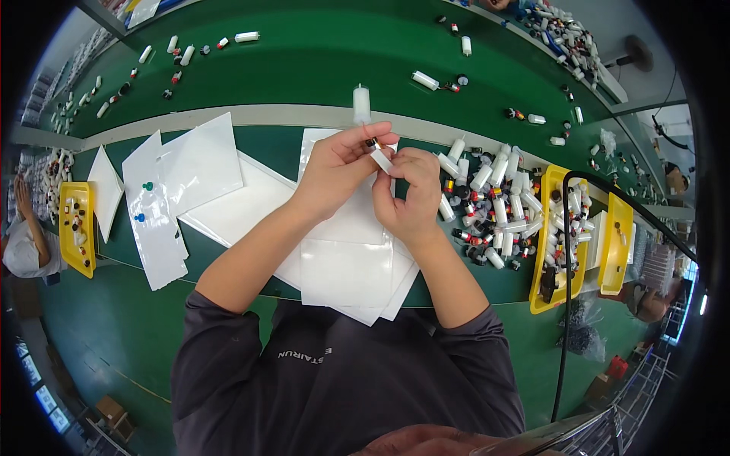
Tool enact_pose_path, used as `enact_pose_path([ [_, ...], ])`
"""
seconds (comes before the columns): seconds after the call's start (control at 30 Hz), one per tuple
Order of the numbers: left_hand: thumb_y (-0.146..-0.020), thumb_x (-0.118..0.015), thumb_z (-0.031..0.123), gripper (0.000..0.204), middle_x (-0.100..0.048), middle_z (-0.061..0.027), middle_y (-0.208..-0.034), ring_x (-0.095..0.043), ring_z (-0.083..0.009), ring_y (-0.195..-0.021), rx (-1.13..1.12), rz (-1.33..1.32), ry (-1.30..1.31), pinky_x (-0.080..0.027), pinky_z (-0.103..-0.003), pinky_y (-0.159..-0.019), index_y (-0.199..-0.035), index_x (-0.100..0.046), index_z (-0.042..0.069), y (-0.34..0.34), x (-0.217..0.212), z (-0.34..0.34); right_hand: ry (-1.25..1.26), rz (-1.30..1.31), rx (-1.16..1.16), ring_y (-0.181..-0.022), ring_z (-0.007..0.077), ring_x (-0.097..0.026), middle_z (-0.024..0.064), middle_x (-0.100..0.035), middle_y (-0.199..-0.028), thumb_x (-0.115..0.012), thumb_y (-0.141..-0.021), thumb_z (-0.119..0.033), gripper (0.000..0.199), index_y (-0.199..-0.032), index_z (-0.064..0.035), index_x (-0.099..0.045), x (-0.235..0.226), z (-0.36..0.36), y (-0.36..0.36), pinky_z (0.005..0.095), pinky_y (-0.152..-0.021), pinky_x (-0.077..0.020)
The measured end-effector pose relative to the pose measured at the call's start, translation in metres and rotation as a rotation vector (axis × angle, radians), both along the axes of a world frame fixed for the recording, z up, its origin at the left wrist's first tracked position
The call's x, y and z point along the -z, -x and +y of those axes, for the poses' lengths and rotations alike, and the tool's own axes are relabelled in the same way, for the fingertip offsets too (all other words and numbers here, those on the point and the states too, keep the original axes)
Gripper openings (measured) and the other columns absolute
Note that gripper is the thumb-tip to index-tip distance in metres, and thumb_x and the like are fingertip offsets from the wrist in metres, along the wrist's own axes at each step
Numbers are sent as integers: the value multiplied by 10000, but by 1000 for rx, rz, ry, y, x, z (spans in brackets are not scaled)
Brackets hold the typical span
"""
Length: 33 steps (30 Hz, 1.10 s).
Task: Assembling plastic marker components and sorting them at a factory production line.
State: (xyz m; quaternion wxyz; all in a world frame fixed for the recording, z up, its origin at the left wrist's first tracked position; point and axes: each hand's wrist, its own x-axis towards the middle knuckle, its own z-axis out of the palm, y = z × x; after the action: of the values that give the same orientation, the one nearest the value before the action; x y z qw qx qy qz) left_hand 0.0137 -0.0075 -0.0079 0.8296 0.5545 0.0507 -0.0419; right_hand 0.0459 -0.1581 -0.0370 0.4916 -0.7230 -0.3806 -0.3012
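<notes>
At the far left, a yellow tray [90, 262] holding small parts sits on the green tabletop [266, 148]. Next come loose white sheets [205, 159], with a green knob [147, 186] and a blue knob [140, 218] on one. Over more white sheets, the left hand [341, 166] has its grip closed on a small dark cap [371, 143]. Just beside that, the right hand [412, 190] pinches a short white tube [382, 160] in its grip; whether cap and tube are joined, I cannot tell. Farther right lies a pile of white bottles [500, 209], near another yellow tray [538, 292].
</notes>
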Motion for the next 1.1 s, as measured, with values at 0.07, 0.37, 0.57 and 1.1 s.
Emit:
enact_pose_path([
  [0.07,-911,-605,-79,471,-655,-123,-1267,-634,-169,-1112,26,2,-15,-519,-323,-992,-1375,-574,-3,0,-1,2,-67,196,-99,-889,239,-608,87,-627,-929,-703,-774,55,317,-1022,-68,-548,-3,-4,3,328,-780,-473],
  [0.37,-906,-670,-43,455,-697,-71,-1144,-636,-89,-908,140,-48,-211,-540,-237,-836,-1355,-605,-11,-1,4,10,-213,1244,-560,-881,69,-557,-5,-622,-938,-626,-970,-90,64,-954,-44,-584,-37,-31,-18,226,-801,-443],
  [0.57,-903,-672,-60,476,-681,-84,-1205,-646,-120,-1044,200,-22,-416,-542,-263,-905,-1370,-583,-30,0,-4,9,-162,1259,-447,-808,74,-577,-6,-631,-856,-642,-952,-98,76,-946,-37,-598,-31,-24,-15,234,-759,-459],
  [1.1,-1009,-571,45,412,-636,-99,-1328,-601,-153,-1189,202,-4,-92,-479,-312,-1041,-1416,-542,-8,-4,0,13,-339,786,-94,-784,107,-627,59,-650,-951,-696,-888,-4,151,-1027,-3,-637,-15,-4,-1,243,-675,-495],
])
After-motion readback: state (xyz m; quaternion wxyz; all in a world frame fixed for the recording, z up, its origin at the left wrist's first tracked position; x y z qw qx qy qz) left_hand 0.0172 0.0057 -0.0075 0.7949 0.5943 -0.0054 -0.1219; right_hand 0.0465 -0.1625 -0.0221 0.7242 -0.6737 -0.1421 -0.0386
